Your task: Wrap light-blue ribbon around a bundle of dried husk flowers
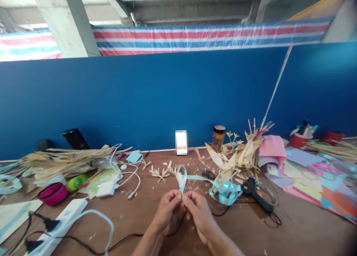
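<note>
The left hand (168, 210) and right hand (199, 212) meet at the middle of the bench (301, 232), fingers closed to a narrow pinch on the light-blue ribbon (182, 184). Its loop points away from the person just beyond the fingertips; a length runs right to a loose heap beside the glue gun (258, 197). To handle it well, I would keep the left pinch firm at the crossing, let the right fingers make small adjustments, keep the ribbon flat, and leave slack towards the heap so nothing tugs the loop.

At the far left of the bench, a white power strip (67, 217) lies near a magenta band (52, 194), with dry straw-coloured strips (75, 158) behind. Pale scraps dot the middle; scissors (208, 173) lie right of the loop, then dried husks (237, 159) and coloured paper (304, 170). Behind stands a blue partition (167, 96); beyond it, a concrete pillar (65, 21) at left, then striped sheeting (195, 38) rightwards.
</note>
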Demonstrator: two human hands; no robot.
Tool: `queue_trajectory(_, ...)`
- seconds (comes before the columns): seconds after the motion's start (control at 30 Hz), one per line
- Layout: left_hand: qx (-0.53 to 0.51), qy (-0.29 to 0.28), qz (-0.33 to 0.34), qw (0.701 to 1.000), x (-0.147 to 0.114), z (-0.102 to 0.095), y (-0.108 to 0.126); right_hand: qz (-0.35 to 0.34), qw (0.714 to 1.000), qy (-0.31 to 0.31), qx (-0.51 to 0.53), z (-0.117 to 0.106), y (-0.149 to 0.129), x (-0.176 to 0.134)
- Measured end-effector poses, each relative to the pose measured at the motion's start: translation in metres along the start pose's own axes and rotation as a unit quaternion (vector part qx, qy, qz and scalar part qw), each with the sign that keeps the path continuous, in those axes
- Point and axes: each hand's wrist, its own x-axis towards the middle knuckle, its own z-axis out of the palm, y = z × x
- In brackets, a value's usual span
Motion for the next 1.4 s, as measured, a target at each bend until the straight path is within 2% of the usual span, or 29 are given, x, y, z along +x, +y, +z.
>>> queue_trajectory(0.2,0.052,0.042,0.000,0.998,-0.003,-0.006,0.001,0.017,0.995,-0.020,-0.096,-0.003,0.009,0.008)
queue_trajectory(0.33,0.080,0.094,0.018,0.992,-0.014,-0.019,0.008,0.013,0.971,-0.121,-0.207,-0.014,0.003,0.022)
queue_trajectory(0.4,0.091,0.124,0.033,0.988,-0.022,-0.031,0.012,-0.022,0.946,-0.147,-0.288,-0.018,-0.006,0.036)
queue_trajectory(0.47,0.100,0.163,0.050,0.980,-0.031,-0.043,0.014,-0.093,0.906,-0.121,-0.395,-0.014,-0.015,0.054)
queue_trajectory(0.57,0.100,0.201,0.048,0.973,-0.041,-0.061,0.012,-0.150,0.807,-0.088,-0.564,0.008,-0.024,0.083)
queue_trajectory(0.7,0.077,0.239,0.032,0.967,-0.046,-0.076,0.006,-0.138,0.766,-0.090,-0.622,0.048,-0.018,0.111)
queue_trajectory(0.8,0.069,0.256,0.037,0.963,-0.046,-0.081,0.006,-0.113,0.744,-0.087,-0.652,0.064,-0.006,0.120)
queue_trajectory(0.93,0.068,0.264,0.048,0.961,-0.047,-0.084,0.009,-0.084,0.732,-0.063,-0.673,0.064,0.006,0.126)
queue_trajectory(1.07,0.065,0.254,0.038,0.964,-0.045,-0.086,0.007,-0.069,0.737,-0.051,-0.671,0.057,0.015,0.131)
queue_trajectory(1.23,0.067,0.257,0.037,0.963,-0.042,-0.087,0.004,-0.084,0.755,-0.045,-0.649,0.053,0.024,0.131)
queue_trajectory(1.4,0.063,0.263,0.041,0.962,-0.043,-0.082,0.011,-0.103,0.789,-0.026,-0.605,0.049,0.028,0.129)
